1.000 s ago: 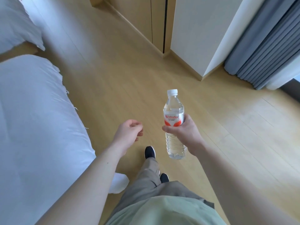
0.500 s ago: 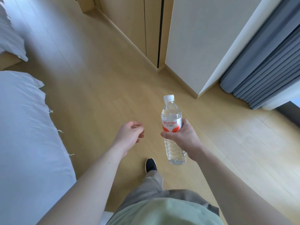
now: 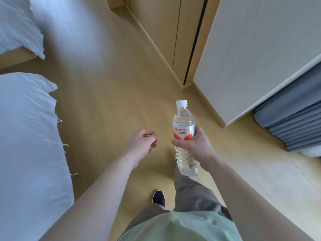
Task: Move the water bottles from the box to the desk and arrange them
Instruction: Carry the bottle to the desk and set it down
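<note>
water bottle [image 3: 184,119]: clear glossy plastic | floor [image 3: 107,87]: smooth matt wood | bedding [image 3: 26,136]: white cloth

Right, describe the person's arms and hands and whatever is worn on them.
Both forearms are bare up to the frame edge, with no sleeve in view. The left hand and the right hand wear no glove, ring, watch or band that shows. A small dark spot marks the left forearm.

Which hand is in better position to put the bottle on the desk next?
The right hand. It already grips the bottle upright around the label. The left hand holds nothing, fingers loosely curled. The desk is not in view.
</note>
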